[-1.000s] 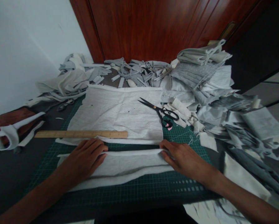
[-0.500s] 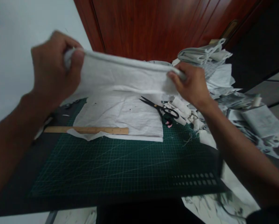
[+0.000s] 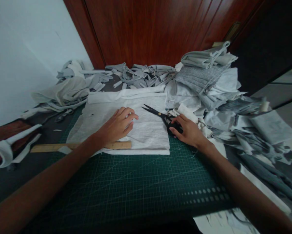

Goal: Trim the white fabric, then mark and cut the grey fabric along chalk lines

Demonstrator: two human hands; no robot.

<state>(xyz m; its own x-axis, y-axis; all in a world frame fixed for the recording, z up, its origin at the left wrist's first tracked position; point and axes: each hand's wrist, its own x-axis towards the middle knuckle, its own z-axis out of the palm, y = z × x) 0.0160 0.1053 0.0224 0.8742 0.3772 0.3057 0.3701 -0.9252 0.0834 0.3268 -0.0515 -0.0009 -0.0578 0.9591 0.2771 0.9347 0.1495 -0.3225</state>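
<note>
A white piece of cloth [image 3: 146,125] lies spread on the green cutting mat [image 3: 126,182], its far edge in folds. Above its middle is my left hand [image 3: 118,125], fingers loosely bent and apart, holding nothing; whether it touches the cloth I cannot tell. The wooden ruler [image 3: 118,145] lies across the cloth's near left part, partly hidden by my left forearm. At the cloth's right edge my right hand [image 3: 186,130] grips the handles of the black scissors [image 3: 158,113]. Their blades are slightly apart and point to the far left over the cloth.
Piles of grey and white fabric [image 3: 204,78] rise at the right, with scraps [image 3: 143,74] along the back by the wooden door [image 3: 146,32]. Crumpled cloth [image 3: 65,91] lies at the left, near a white wall [image 3: 33,42]. White strips [image 3: 4,151] rest at the left edge.
Both hands have let go of the raised cloth edge, which now lies folded at the back. My left hand came down over the cloth; my right hand took hold of the scissors.
</note>
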